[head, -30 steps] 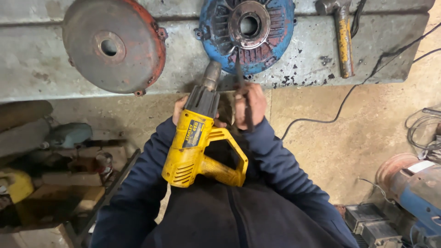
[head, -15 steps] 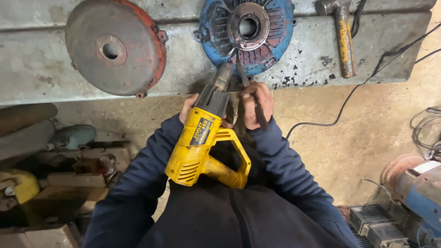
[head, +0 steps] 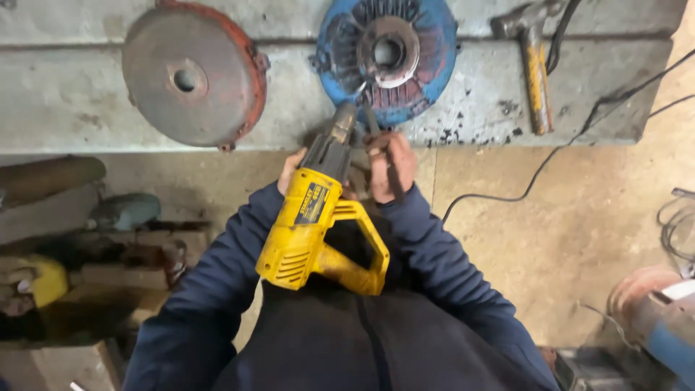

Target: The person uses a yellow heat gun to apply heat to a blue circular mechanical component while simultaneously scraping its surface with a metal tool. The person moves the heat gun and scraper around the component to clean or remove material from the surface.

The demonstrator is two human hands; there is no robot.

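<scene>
In the middle of the frame, the left hand (head: 289, 170) grips the yellow drill (head: 315, 221) by its dark front. The right hand (head: 391, 163) is closed around a thin metal tool (head: 369, 116) beside the drill's tip. Both point at the blue motor cover (head: 387, 54) on the bench (head: 58, 94) at the top.

Counted: one yellow power drill (head: 318, 232); two round motor end covers, one red (head: 192, 72), one blue (head: 387, 54); one hammer (head: 534, 65); two hands, left (head: 291, 170), right (head: 391, 165).

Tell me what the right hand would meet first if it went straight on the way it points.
Probably the blue round ribbed metal housing on the grey bench, just beyond the right hand; depth is unclear.
</scene>
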